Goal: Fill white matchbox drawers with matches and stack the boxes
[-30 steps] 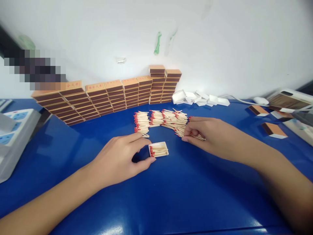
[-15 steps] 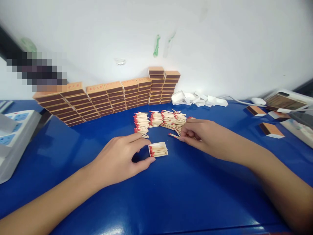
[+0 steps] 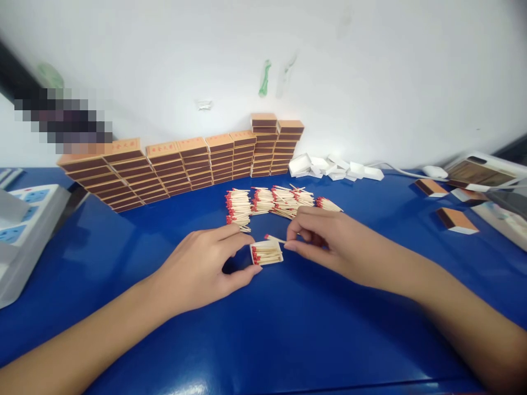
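Note:
A small white matchbox tray lies on the blue table, partly filled with red-tipped matches. My left hand grips the tray's left end between thumb and fingers. Just to the upper right, my right hand pinches a match by its plain end, the red head pointing left over the tray's far edge. Behind the tray lie several heaps of loose matches. One smaller heap sits farther right, partly hidden by my right hand.
Stacked matchboxes form a row along the wall. Several white trays are piled right of them. Loose matchbox pieces and a phone lie at the right. A power strip stands at the left edge.
My right hand has moved left and nearer from the match heaps, carrying a match to the tray. My left hand stays on the tray.

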Motion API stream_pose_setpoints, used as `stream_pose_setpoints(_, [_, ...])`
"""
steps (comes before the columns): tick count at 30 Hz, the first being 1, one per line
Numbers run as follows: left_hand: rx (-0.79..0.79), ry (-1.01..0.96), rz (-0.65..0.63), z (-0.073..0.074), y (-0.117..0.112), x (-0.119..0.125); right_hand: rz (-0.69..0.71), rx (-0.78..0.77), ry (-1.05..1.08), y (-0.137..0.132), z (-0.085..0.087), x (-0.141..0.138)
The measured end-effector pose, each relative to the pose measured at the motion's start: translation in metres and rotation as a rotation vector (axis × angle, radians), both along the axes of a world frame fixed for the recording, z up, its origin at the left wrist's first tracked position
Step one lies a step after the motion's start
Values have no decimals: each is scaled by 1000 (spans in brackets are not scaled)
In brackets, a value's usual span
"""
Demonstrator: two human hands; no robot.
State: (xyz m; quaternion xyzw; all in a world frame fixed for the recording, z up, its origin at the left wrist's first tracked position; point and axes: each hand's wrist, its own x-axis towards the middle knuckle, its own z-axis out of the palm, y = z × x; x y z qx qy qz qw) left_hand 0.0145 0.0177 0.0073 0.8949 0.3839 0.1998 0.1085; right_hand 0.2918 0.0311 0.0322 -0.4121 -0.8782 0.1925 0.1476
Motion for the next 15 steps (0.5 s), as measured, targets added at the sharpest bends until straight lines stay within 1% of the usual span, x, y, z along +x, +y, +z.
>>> stream_pose_setpoints(5, [-14,15,6,0,-1,0,77,93,-43,-7,-10,-12])
stream_pose_setpoints(9, [-15,16,10,0,-1,1,45,133,-24,-6,-8,-8])
stream_pose_setpoints(11, [-13,12,6,0,-1,0,35,131,-13,-5,-6,-6])
stream_pose_setpoints(15, [-22,18,9,-1,-1,0,62,80,-7,-6,-4,-6])
